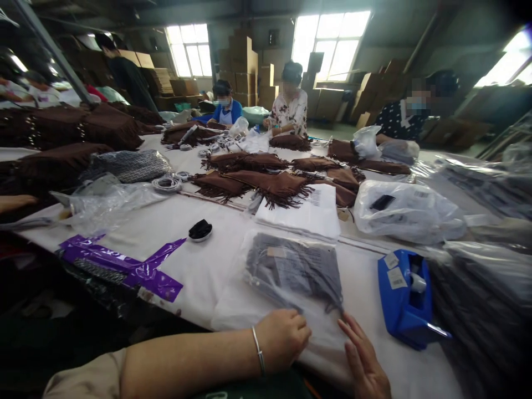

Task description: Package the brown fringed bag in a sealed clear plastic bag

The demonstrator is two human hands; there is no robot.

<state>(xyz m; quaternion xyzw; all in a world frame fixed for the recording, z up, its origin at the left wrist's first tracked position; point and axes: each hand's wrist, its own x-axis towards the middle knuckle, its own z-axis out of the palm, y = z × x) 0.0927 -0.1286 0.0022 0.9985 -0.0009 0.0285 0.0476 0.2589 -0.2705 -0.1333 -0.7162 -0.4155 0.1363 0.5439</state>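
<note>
A dark grey folded fabric item (297, 266) lies flat on the table inside a clear plastic bag (249, 299). At the bag's near end, my left hand (285, 339) has its fingers curled on the plastic; the fingertips are hidden. My right hand (363, 357) rests at the bag's near right corner, fingers stretched out and touching its edge. A silver bangle (258, 350) is on my left wrist. To the right of my right hand stands a blue tape dispenser (393, 302).
Purple tape (137, 269) is stuck along the table's left edge. A small dish with black material (200, 229) sits nearby. Brown fringed pieces (261, 183), a white paper stack (301, 213) and a filled plastic bag (409, 210) lie beyond. Several people work across the table.
</note>
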